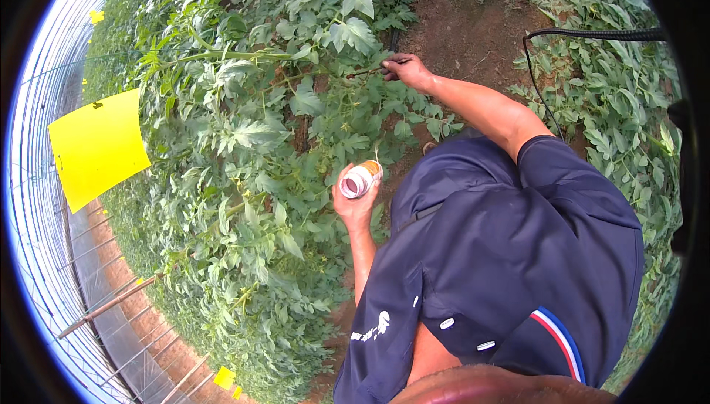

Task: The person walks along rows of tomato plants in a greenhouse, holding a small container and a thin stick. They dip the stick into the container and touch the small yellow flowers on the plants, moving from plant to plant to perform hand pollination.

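Note:
My left hand is closed round a small white plastic bottle with an orange label; its mouth is uncapped and a pinkish-red tone shows inside. Above and to the right in the picture, my right hand pinches a thin dark stick-like tool, its dark reddish tip among the leaves. The tip is near a tomato plant's stem; whether they touch cannot be told. Tomato foliage with small yellow flowers surrounds the bottle and the tool.
Bare soil runs between the plant rows. A yellow sticky trap hangs at the left, near the greenhouse's ribbed wall. More tomato plants and a black corrugated tube are at the right. A pole slants at lower left.

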Tool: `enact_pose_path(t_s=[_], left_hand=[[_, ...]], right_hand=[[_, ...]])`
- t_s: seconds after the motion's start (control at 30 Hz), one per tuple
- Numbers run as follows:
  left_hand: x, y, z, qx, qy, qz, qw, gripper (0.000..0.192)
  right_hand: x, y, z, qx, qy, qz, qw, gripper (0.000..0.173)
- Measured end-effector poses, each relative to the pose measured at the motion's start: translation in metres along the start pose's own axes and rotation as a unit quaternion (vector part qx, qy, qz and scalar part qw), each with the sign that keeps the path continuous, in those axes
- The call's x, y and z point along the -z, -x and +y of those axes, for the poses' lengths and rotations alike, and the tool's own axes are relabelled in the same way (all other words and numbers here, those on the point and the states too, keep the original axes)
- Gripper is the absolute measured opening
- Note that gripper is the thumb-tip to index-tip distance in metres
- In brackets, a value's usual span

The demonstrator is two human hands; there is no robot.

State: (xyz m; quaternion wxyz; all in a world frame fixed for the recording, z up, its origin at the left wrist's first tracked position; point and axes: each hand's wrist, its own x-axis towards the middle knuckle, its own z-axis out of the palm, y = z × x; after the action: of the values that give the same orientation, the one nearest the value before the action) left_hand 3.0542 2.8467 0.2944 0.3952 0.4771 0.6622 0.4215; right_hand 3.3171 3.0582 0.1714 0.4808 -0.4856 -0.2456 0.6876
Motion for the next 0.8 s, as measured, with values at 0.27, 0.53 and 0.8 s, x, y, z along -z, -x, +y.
enact_pose_path(t_s=[0.27,0.53,0.8], left_hand=[[-0.037,-0.018,-0.002,-0.062,-0.059,-0.061,0.994,0.071],[-0.129,-0.073,0.053,-0.112,-0.120,-0.091,0.982,0.073],[-0.301,-0.147,0.145,-0.237,-0.152,-0.193,0.940,0.074]], right_hand=[[0.073,0.039,-0.057,0.037,-0.034,0.047,0.998,0.023],[0.184,0.016,-0.118,0.040,-0.094,0.103,0.989,0.022],[0.271,-0.051,-0.180,0.020,-0.151,0.062,0.986,0.025]])
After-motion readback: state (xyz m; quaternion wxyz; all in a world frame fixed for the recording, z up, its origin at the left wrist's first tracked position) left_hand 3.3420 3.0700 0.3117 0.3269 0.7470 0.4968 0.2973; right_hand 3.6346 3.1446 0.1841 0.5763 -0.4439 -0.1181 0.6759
